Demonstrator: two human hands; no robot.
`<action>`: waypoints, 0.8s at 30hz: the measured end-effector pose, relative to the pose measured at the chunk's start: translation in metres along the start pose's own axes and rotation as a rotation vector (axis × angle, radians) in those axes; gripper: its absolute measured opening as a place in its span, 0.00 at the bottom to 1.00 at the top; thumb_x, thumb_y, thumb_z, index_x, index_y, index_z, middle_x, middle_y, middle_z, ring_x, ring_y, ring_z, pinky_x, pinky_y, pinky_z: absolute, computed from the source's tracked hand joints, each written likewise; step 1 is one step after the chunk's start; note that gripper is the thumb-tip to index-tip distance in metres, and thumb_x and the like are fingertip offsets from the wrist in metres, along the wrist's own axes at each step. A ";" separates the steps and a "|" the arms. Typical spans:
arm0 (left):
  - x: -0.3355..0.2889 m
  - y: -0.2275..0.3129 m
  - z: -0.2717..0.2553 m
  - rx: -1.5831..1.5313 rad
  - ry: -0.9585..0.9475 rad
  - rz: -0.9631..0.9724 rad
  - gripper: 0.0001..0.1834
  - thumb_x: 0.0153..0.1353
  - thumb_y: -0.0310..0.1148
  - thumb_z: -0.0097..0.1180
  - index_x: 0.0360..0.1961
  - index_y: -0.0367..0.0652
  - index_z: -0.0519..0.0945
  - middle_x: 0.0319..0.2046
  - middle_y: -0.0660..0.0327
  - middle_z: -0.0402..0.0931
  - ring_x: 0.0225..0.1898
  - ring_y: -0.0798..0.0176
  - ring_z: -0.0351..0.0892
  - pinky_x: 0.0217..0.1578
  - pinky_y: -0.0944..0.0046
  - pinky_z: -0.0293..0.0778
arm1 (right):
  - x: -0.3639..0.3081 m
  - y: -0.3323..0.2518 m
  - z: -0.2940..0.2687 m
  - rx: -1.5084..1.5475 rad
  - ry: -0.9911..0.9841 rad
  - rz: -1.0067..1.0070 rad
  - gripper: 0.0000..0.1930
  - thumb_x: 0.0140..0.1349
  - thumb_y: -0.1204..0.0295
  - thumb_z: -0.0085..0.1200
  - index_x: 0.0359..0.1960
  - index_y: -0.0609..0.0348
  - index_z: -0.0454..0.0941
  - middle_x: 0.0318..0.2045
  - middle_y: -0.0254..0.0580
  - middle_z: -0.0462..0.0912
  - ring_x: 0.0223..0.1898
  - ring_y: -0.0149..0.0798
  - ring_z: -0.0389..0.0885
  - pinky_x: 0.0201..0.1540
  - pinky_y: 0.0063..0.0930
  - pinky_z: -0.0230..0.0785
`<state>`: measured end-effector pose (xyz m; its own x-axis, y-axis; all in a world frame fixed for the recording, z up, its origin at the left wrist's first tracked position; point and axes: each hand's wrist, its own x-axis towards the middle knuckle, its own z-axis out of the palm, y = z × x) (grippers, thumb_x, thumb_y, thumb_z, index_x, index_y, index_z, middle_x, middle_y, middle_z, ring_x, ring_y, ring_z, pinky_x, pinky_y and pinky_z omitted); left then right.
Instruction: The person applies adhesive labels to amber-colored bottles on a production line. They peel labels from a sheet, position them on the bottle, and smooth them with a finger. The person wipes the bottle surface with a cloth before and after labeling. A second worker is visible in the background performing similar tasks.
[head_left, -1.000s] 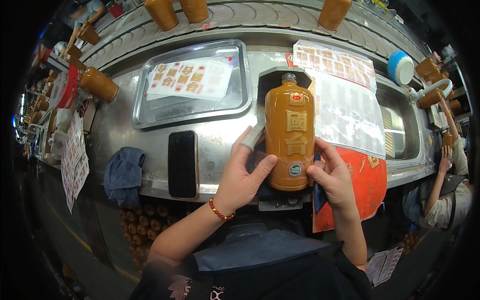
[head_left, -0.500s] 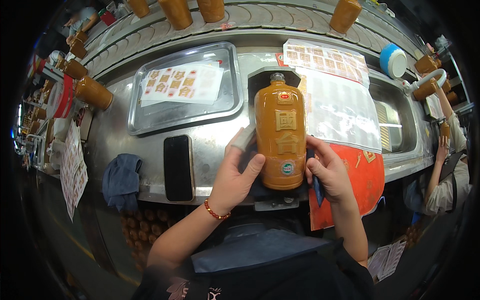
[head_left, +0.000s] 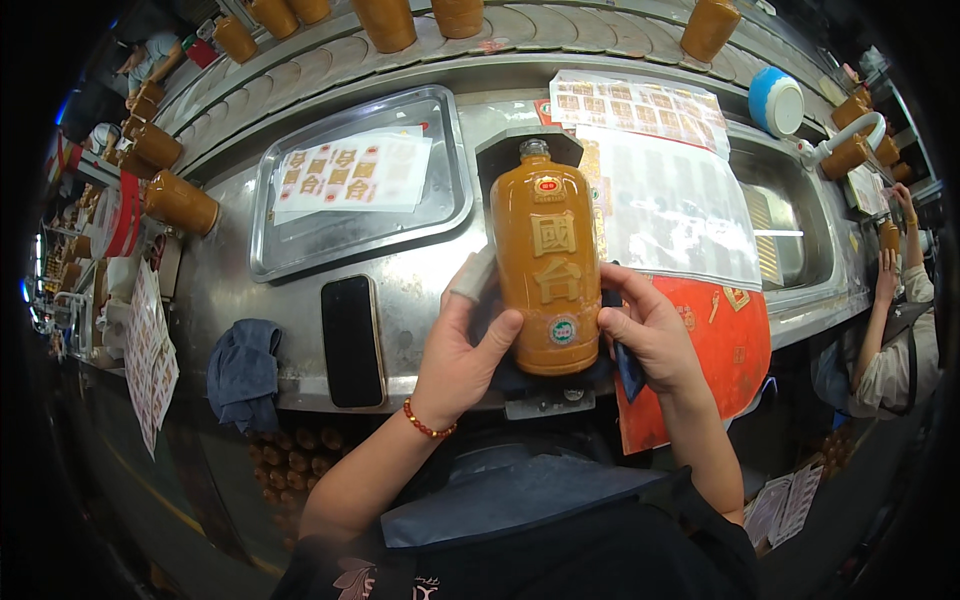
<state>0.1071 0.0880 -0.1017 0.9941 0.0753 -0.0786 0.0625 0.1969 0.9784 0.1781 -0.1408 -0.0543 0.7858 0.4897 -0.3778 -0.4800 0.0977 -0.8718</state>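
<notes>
Between my two hands an amber-brown glazed bottle (head_left: 545,325) lies face up, its clear neck pointing away from me. Raised gold characters, a small red emblem and a round green-and-white sticker mark its front. My left hand (head_left: 468,335) is closed against the lower left side, thumb beside the edge, with a pale wrap on one finger; its fingertips are partly hidden behind the bottle. Around the lower right side curls my right hand (head_left: 652,335), thumb on the front edge. A dark blue cloth (head_left: 628,372) shows below this hand. Under the bottle's neck sits a dark angular rest (head_left: 558,150).
A steel tray (head_left: 360,235) with label sheets stands left, above a black phone (head_left: 352,340) and a folded blue cloth (head_left: 243,370). Label sheets (head_left: 680,220) and a red sheet (head_left: 725,350) lie right, beside a sink (head_left: 805,275). Behind runs a conveyor (head_left: 560,40) carrying bottles; a co-worker (head_left: 890,350) works at right.
Bottles on the conveyor have shifted to the right. The held bottle appears slightly further left with both hands still on it, while the whole view has also shifted a little.
</notes>
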 end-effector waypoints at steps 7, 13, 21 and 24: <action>0.001 -0.001 -0.003 0.057 0.003 -0.011 0.39 0.72 0.44 0.60 0.75 0.34 0.59 0.71 0.51 0.57 0.73 0.55 0.58 0.72 0.55 0.55 | -0.001 0.001 0.000 -0.008 0.025 0.008 0.28 0.67 0.78 0.61 0.68 0.67 0.67 0.61 0.42 0.74 0.49 0.29 0.82 0.55 0.22 0.74; -0.002 0.007 -0.010 0.044 -0.039 -0.028 0.40 0.70 0.46 0.61 0.74 0.37 0.61 0.75 0.46 0.52 0.77 0.51 0.49 0.73 0.53 0.53 | -0.009 -0.009 0.001 -0.039 0.001 0.016 0.33 0.64 0.78 0.64 0.70 0.67 0.65 0.63 0.44 0.74 0.34 0.19 0.75 0.39 0.15 0.71; -0.007 0.005 -0.002 0.248 -0.033 0.097 0.50 0.62 0.49 0.69 0.75 0.36 0.58 0.76 0.41 0.43 0.78 0.46 0.47 0.73 0.52 0.53 | -0.014 -0.005 0.015 -0.167 0.043 -0.031 0.41 0.60 0.79 0.69 0.73 0.66 0.59 0.62 0.45 0.74 0.27 0.17 0.72 0.30 0.11 0.64; -0.007 0.004 -0.002 0.235 -0.038 0.079 0.51 0.62 0.50 0.70 0.76 0.36 0.57 0.77 0.41 0.42 0.78 0.46 0.47 0.73 0.52 0.53 | -0.014 -0.002 0.014 -0.153 0.050 -0.034 0.41 0.60 0.79 0.69 0.73 0.66 0.59 0.62 0.44 0.74 0.27 0.17 0.72 0.29 0.11 0.64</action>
<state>0.1002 0.0904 -0.0974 0.9990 0.0435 0.0032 -0.0014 -0.0416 0.9991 0.1623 -0.1357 -0.0429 0.8211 0.4440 -0.3587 -0.3905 -0.0213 -0.9203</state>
